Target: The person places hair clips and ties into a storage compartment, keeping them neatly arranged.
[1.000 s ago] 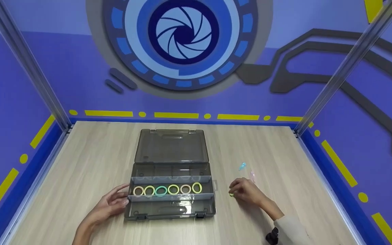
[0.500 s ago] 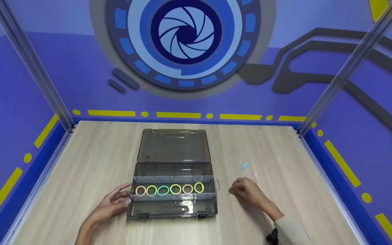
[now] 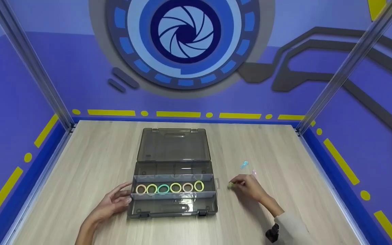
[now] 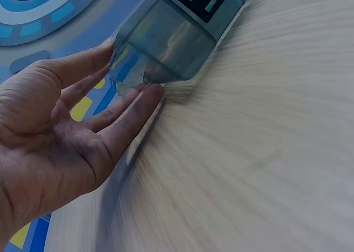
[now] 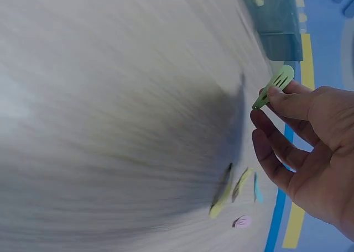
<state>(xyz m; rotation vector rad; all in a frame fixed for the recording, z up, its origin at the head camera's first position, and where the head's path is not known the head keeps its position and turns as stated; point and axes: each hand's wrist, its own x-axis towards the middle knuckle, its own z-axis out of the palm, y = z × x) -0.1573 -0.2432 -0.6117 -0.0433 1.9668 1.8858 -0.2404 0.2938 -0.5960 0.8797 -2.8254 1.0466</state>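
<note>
My right hand (image 3: 250, 189) pinches a light green snap hair clip (image 5: 283, 77) between thumb and fingertips, raised over the table to the right of a smoky, see-through plastic box (image 3: 160, 207). Against the box's left side rest the fingertips of my left hand (image 3: 109, 206), fingers fairly straight. A row of yellow, pink and green hair ties (image 3: 163, 189) stands in the box's middle compartment. Beyond the right hand lie a blue hair clip (image 3: 244, 165) and a pink hair clip (image 5: 242, 221). Two yellowish clips (image 5: 221, 202) show in the right wrist view, hidden in the head view.
The box's lid (image 3: 174, 144) lies folded back toward the rear. Its front and back compartments hold nothing visible. A light wood table (image 3: 97, 153) is enclosed by blue printed walls (image 3: 114, 102) with metal corner posts (image 3: 339, 68).
My right hand has risen slightly and moved a little away from me with the green hair clip, which now shows more. The left hand stays at the box; the view shifted slightly.
</note>
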